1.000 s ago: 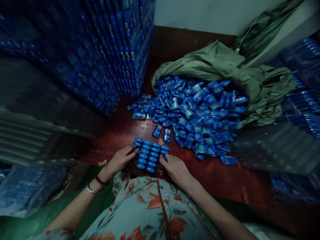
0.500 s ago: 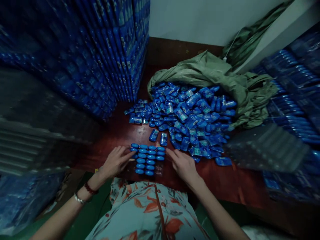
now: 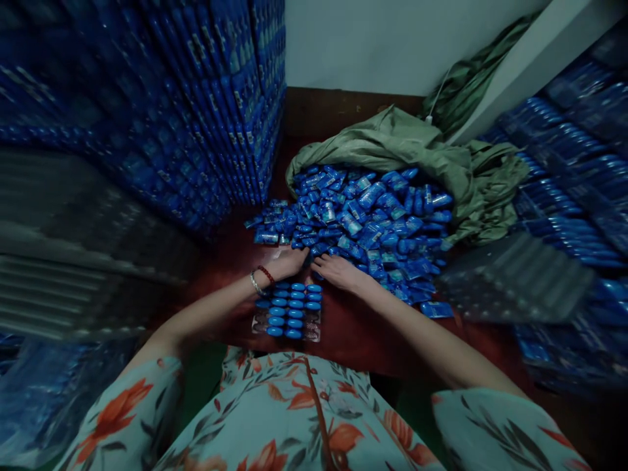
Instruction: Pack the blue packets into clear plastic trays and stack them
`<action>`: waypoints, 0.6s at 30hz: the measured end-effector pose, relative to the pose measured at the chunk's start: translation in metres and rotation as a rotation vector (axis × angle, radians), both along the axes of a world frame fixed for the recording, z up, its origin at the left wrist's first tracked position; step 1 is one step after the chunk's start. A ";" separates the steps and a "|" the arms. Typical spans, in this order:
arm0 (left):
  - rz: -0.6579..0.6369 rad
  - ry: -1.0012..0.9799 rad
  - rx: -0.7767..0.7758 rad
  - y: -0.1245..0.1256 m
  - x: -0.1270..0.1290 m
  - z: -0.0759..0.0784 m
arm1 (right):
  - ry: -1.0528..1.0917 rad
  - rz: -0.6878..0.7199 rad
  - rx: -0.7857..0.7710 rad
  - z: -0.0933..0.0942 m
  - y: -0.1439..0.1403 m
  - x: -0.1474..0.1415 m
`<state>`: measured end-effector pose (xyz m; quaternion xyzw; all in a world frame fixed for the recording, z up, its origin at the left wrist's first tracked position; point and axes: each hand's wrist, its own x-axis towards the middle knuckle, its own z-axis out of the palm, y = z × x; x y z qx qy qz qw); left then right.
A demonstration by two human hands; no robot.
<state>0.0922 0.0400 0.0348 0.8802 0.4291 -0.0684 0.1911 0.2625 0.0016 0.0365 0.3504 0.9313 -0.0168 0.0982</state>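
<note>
My left hand reaches to the front edge of a heap of small blue packets. Its fingers are closed on a blue packet, mostly hidden by the hand. Beside it, my right hand has its fingers bent down round another packet, of which only a bit of blue shows. Nearer to me lies a clear plastic tray with rows of glossy blue oval pieces in it. The middle columns are filled down to the near edge; bare slots show at the near left and near right. My left wrist partly covers its far left corner.
Tall stacks of blue packs rise at the left. Grey ribbed trays are piled at the left, and another grey stack stands at the right. A green cloth sack lies behind the heap. More blue packs fill the far right.
Both hands have left the sides of the tray and moved forward to the heap's front edge. They now cover the two loose packets there. The view has shifted slightly.
</note>
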 end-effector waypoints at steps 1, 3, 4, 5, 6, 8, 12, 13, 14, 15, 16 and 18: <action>-0.008 -0.008 -0.001 0.000 -0.006 0.002 | 0.032 -0.019 0.006 0.002 0.000 0.003; 0.009 -0.077 0.011 -0.003 -0.027 0.010 | 0.136 -0.082 0.009 0.006 -0.006 0.012; 0.048 -0.150 0.023 -0.008 -0.042 0.015 | 0.225 -0.136 0.008 0.009 -0.013 0.016; 0.110 -0.245 0.043 -0.015 -0.058 0.020 | 0.339 -0.207 0.006 0.012 -0.022 0.021; 0.196 -0.370 0.062 -0.026 -0.076 0.026 | 0.472 -0.294 0.006 0.015 -0.034 0.026; 0.401 -0.518 0.121 -0.056 -0.113 0.035 | 0.732 -0.487 -0.007 0.019 -0.065 0.033; 0.620 -0.594 0.264 -0.129 -0.162 0.040 | 0.896 -0.735 -0.202 0.018 -0.130 0.032; 0.622 -0.594 0.278 -0.144 -0.165 0.038 | 0.893 -0.747 -0.257 0.015 -0.142 0.027; 0.617 -0.595 0.286 -0.157 -0.165 0.033 | 0.889 -0.743 -0.293 0.011 -0.150 0.021; 0.615 -0.596 0.291 -0.167 -0.161 0.028 | 0.890 -0.721 -0.302 0.006 -0.156 0.014; 0.613 -0.599 0.292 -0.174 -0.156 0.021 | 0.894 -0.681 -0.281 0.000 -0.160 0.006; 0.609 -0.599 0.289 -0.181 -0.142 0.008 | 0.891 -0.563 -0.175 -0.014 -0.160 -0.006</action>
